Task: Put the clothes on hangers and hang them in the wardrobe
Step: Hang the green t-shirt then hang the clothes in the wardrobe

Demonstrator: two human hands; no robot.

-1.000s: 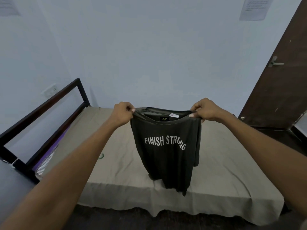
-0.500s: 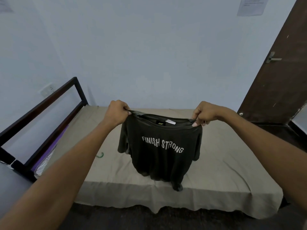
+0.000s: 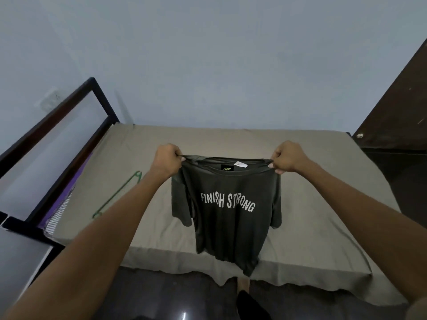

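Both hands up front: left hand (image 3: 166, 160) & right hand (image 3: 288, 157) each have a grip clamped on a shoulder of the dark T-shirt (image 3: 228, 211), held spread above the near edge of the bed (image 3: 323, 204). "FINISH STRONG" faces the camera. Green hanger (image 3: 116, 195) lies on the bed, left of the shirt, apart from it.

I am looking down at a bed (image 3: 312, 204) that stretches across in front of me, its far edge against the wall (image 3: 208, 65). My left hand (image 3: 167, 161) and right hand (image 3: 287, 158) hold a T-shirt (image 3: 228, 215) up by its shoulders above the bed's middle. A hanger (image 3: 115, 197) lies on the bed to the left. The bed frame (image 3: 69, 116) rises at the left end; a door (image 3: 397, 116) stands at the right.
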